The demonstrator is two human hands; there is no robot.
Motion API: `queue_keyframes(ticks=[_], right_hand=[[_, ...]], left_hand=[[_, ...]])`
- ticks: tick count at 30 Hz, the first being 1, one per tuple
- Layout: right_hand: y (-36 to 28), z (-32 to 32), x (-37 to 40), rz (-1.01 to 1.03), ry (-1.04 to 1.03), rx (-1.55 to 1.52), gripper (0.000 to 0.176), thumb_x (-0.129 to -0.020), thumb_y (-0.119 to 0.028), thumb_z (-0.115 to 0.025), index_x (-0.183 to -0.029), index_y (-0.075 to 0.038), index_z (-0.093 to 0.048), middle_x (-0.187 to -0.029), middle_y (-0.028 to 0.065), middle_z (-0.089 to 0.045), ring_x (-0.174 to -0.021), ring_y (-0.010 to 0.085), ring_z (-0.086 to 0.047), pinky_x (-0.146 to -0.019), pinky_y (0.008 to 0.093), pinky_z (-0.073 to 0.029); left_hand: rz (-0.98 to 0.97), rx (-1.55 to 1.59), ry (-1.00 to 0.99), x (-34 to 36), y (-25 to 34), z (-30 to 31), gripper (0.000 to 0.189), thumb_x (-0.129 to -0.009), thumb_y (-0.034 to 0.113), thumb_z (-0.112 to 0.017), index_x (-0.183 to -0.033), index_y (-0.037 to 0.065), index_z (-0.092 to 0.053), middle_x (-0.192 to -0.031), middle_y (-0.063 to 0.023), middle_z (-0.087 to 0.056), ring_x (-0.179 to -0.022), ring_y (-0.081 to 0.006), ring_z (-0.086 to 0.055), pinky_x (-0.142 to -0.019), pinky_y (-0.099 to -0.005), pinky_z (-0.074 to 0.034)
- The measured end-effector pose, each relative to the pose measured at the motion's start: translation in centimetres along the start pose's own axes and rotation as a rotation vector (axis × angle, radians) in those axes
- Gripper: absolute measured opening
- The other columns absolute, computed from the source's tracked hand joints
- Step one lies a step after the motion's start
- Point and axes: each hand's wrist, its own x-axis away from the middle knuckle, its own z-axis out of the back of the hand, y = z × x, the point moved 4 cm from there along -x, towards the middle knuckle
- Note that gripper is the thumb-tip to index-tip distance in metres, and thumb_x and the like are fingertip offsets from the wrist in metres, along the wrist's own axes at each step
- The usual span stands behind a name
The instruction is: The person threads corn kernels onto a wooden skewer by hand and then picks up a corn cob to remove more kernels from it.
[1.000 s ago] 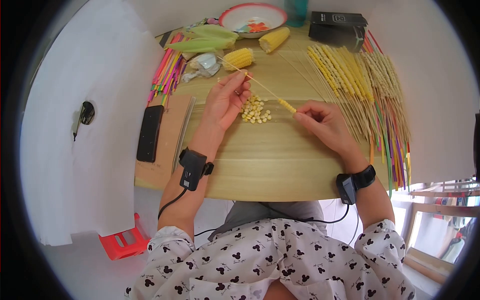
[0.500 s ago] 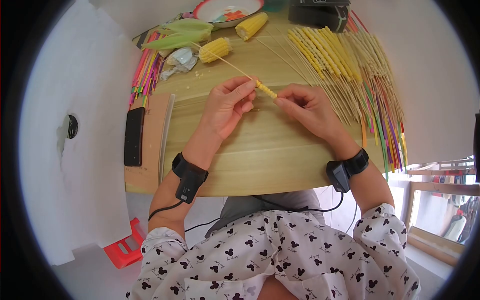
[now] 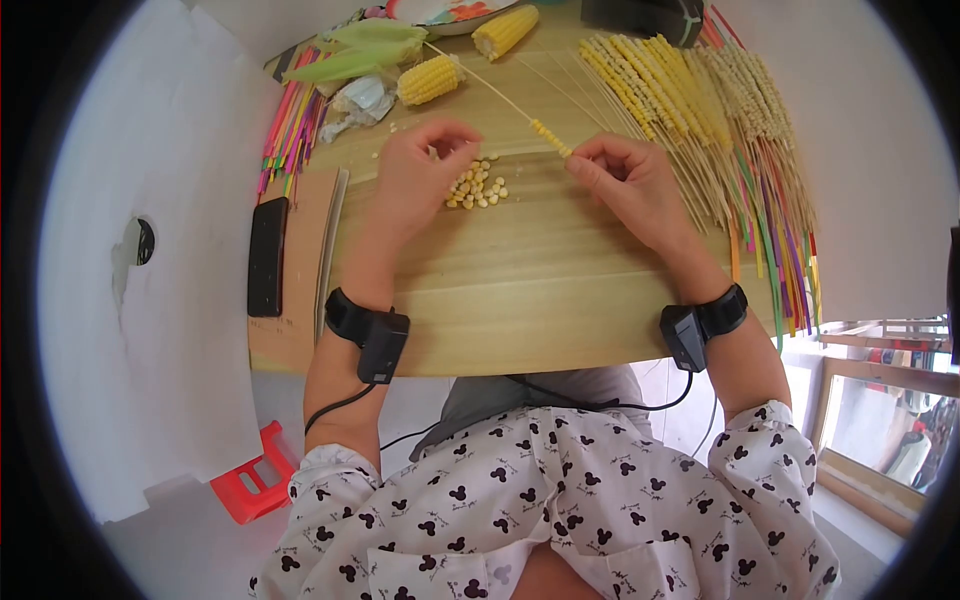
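Pinching the near right end of a kernel-threaded stick (image 3: 546,134): right hand (image 3: 628,188), thumb against forefinger. Stick: held over the middle of the wooden table (image 3: 530,290), slanting toward the far left. Left hand (image 3: 416,178): at the left edge of a pile of loose kernels (image 3: 484,190), fingers curled; whether they grip a kernel is unclear. Far left: short corn cob (image 3: 428,80). Far right: rows of kernel-covered sticks (image 3: 655,92).

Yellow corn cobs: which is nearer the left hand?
The yellow corn cob beside the crumpled white wrapping; the other yellow cob lies farther from the left hand.
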Motion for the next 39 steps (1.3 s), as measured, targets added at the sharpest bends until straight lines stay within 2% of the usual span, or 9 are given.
queue_keyframes(ticks=[4,10,20,23,26,28,29,31,39], right_hand=[[-0.3,0.1,0.1,-0.008,0.004,0.016,0.016,-0.089,-0.017,-0.068,-0.086,-0.002,-0.068,-0.061,-0.0081,-0.050,-0.056,0.0000,-0.039,-0.050,0.0203,-0.031],[-0.4,-0.1,0.2,0.009,-0.012,0.015,0.014,-0.088,-0.016,-0.068,-0.086,-0.002,-0.068,-0.061,-0.0088,-0.049,-0.056,0.0002,-0.038,-0.050,0.0205,-0.030],[-1.0,-0.5,0.3,0.004,-0.042,0.050,0.014,-0.088,-0.015,-0.068,-0.086,-0.001,-0.068,-0.062,-0.0083,-0.051,-0.058,-0.0001,-0.040,-0.051,0.0199,-0.032],[-1.5,-0.4,0.4,-0.050,-0.013,0.140,0.015,-0.088,-0.016,-0.067,-0.085,-0.001,-0.067,-0.063,-0.0077,-0.053,-0.058,0.0003,-0.042,-0.051,0.0198,-0.033],[-1.7,-0.3,0.4,-0.068,-0.014,0.128,0.014,-0.089,-0.015,-0.067,-0.085,-0.001,-0.066,-0.063,-0.0084,-0.053,-0.058,-0.0002,-0.043,-0.051,0.0195,-0.032],[-1.4,-0.3,0.4,-0.050,-0.024,0.111,0.013,-0.089,-0.014,-0.067,-0.085,-0.002,-0.066,-0.063,-0.0087,-0.053,-0.058,-0.0007,-0.043,-0.051,0.0191,-0.031],[-1.2,-0.3,0.3,-0.070,-0.013,0.114,0.012,-0.089,-0.013,-0.067,-0.085,-0.002,-0.066,-0.064,-0.0091,-0.053,-0.058,-0.0012,-0.042,-0.051,0.0187,-0.031],[-1.0,-0.4,0.4,-0.061,-0.037,0.076,0.010,-0.090,-0.011,-0.067,-0.085,-0.002,-0.066,-0.064,-0.0091,-0.053,-0.058,-0.0016,-0.042,-0.051,0.0178,-0.031],[-0.6,-0.9,0.7,-0.084,-0.149,-0.029,0.009,-0.091,-0.011,-0.066,-0.088,-0.002,-0.066,-0.068,-0.0088,-0.055,-0.058,-0.0023,-0.045,-0.051,0.0162,-0.033]], left_hand=[[-0.159,-0.404,-0.146,0.9,2.2,-1.5,0.015,-0.076,0.008,-0.073,-0.090,0.003,-0.070,-0.081,-0.0032,-0.060,-0.079,-0.0147,-0.056,-0.072,-0.0290,-0.045],[-0.345,-0.628,-0.177,1.9,3.1,-2.2,0.015,-0.075,0.013,-0.072,-0.086,0.004,-0.068,-0.091,-0.0099,-0.058,-0.088,-0.0269,-0.055,-0.078,-0.0363,-0.043],[-0.280,-0.609,-0.208,2.1,2.4,-3.0,0.014,-0.077,0.016,-0.070,-0.085,0.004,-0.067,-0.095,-0.0104,-0.059,-0.095,-0.0283,-0.053,-0.086,-0.0413,-0.040],[-0.416,-0.634,-0.125,2.2,1.9,-3.1,0.013,-0.076,0.015,-0.070,-0.084,0.004,-0.068,-0.090,-0.0106,-0.059,-0.094,-0.0301,-0.054,-0.085,-0.0401,-0.041],[-0.446,-0.527,-0.082,1.5,2.6,-2.2,0.010,-0.080,0.013,-0.070,-0.084,0.004,-0.067,-0.085,-0.0076,-0.064,-0.085,-0.0249,-0.059,-0.077,-0.0353,-0.045],[0.095,-0.048,-0.082,0.8,1.9,-0.5,0.008,-0.084,0.010,-0.069,-0.087,0.003,-0.068,-0.084,-0.0050,-0.068,-0.074,-0.0159,-0.062,-0.068,-0.0295,-0.047],[0.088,-0.068,-0.059,0.4,1.7,0.2,0.008,-0.084,0.010,-0.069,-0.087,0.003,-0.068,-0.084,-0.0050,-0.068,-0.074,-0.0159,-0.062,-0.068,-0.0295,-0.047],[0.119,0.392,0.117,-0.6,-0.3,1.9,0.007,-0.088,0.008,-0.067,-0.092,0.002,-0.067,-0.088,-0.0058,-0.070,-0.071,-0.0096,-0.062,-0.064,-0.0248,-0.047],[0.266,1.227,0.294,-2.4,-6.6,5.2,0.019,-0.087,0.007,-0.069,-0.103,0.000,-0.062,-0.092,-0.0101,-0.068,-0.072,-0.0118,-0.059,-0.067,-0.0267,-0.050]])
